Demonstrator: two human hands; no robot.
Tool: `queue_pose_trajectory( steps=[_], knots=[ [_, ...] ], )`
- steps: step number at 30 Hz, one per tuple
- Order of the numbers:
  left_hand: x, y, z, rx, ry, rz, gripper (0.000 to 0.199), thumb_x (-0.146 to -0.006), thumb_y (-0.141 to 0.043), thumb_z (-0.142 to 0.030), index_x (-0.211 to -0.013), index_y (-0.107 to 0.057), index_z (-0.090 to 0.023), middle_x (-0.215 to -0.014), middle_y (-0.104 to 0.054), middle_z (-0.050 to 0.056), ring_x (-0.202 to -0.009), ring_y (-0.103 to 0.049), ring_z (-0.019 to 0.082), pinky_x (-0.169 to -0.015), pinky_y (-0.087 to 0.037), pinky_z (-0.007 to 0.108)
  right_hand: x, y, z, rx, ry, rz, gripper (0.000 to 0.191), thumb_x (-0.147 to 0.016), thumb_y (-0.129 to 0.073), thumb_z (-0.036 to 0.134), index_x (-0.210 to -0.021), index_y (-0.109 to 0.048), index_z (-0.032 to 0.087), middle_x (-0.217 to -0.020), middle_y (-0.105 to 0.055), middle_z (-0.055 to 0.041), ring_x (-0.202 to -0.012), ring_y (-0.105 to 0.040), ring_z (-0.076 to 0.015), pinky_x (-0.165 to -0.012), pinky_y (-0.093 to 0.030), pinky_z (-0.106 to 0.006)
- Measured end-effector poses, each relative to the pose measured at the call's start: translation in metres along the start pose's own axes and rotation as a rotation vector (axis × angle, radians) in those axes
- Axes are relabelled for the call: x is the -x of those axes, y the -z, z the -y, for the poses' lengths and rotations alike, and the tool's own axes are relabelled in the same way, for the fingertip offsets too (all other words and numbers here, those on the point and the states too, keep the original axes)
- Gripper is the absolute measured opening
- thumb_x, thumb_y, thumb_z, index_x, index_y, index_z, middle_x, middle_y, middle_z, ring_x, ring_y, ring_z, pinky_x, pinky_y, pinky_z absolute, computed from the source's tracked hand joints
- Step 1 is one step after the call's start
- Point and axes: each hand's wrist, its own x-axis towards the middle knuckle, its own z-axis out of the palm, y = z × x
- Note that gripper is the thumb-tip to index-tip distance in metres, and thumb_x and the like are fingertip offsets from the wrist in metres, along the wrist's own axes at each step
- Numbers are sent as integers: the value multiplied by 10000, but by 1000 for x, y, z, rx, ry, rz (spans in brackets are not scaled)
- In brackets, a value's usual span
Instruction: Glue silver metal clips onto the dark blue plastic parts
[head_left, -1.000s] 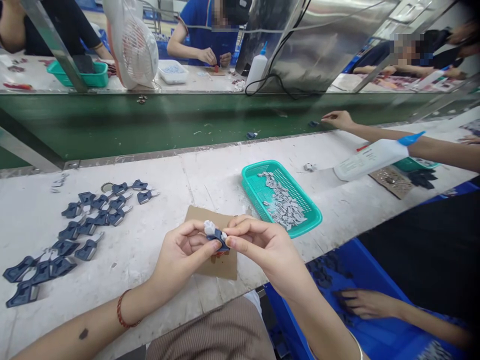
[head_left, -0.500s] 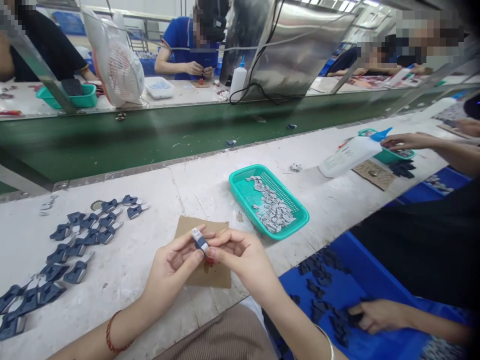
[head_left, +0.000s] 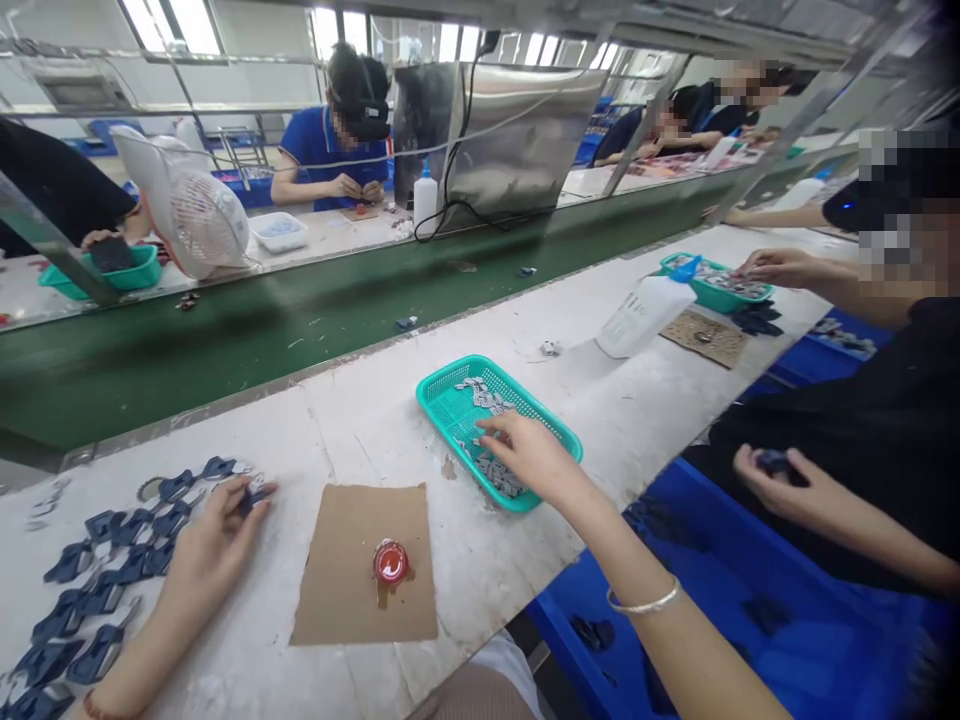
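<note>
At the left of the table, my left hand (head_left: 214,550) has its fingers closed around a small navy-and-white piece (head_left: 253,495), resting it at the end of the laid-out rows. Similar navy pieces with pale tips (head_left: 90,590) lie there in slanted rows. My right hand (head_left: 529,450) reaches over a green plastic basket (head_left: 425,392), fingers apart and pointing down at small grey parts (head_left: 501,474); no part shows in its grasp. Between my hands a brown cardboard sheet (head_left: 337,590) carries a red round cap (head_left: 391,563) with shiny liquid in it.
A white bottle with a blue nozzle (head_left: 645,312) stands tilted beyond the basket. To the right, a co-worker's hand (head_left: 780,480) holds a dark piece above a blue bin (head_left: 720,600). A green channel (head_left: 285,350) runs along the table's far edge.
My hands have parted from over the cardboard. The left carried the navy-and-white piece to the rows; the right moved to the basket. The red cap is now uncovered, and the view has shifted.
</note>
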Motion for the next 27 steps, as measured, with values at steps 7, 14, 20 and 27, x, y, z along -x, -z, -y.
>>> queue_pose_trajectory(
  steps=[7,14,20,27],
  knots=[
    [-16,17,-11,-407,-146,170,477,-933,-381,-508,-1154,-647,-180,-1241,-620,184,-592,-655,206,-538,-508,334,-7,-16,-11,64,71,93,237,-890,-536,96,-862,-757,177,-946,-729,-82,-887,-684,-219,-746,-463,-282],
    [-65,18,-70,-657,-198,83,498,-925,-386,-509,-1114,-702,-174,-1108,-661,137,-591,-621,230,-433,-336,297,-8,-16,-14,51,76,111,244,-860,-489,42,-793,-694,155,-869,-687,-91,-817,-668,-224,-674,-454,-291],
    [-176,-51,-128,-282,-287,136,327,-930,-504,-342,-1176,-646,-181,-1248,-632,105,-1056,-625,278,-861,-493,366,-3,-11,-16,-142,88,85,176,-898,-530,150,-964,-690,183,-863,-702,-53,-772,-671,-188,-656,-517,-277],
    [-258,-120,-144,47,-158,130,363,-922,-605,-334,-1247,-577,-174,-1287,-590,108,-1097,-611,251,-912,-527,483,39,-3,-4,-697,0,-95,167,-870,-629,324,-904,-771,243,-930,-718,-74,-808,-695,-210,-610,-576,-278]
  ],
)
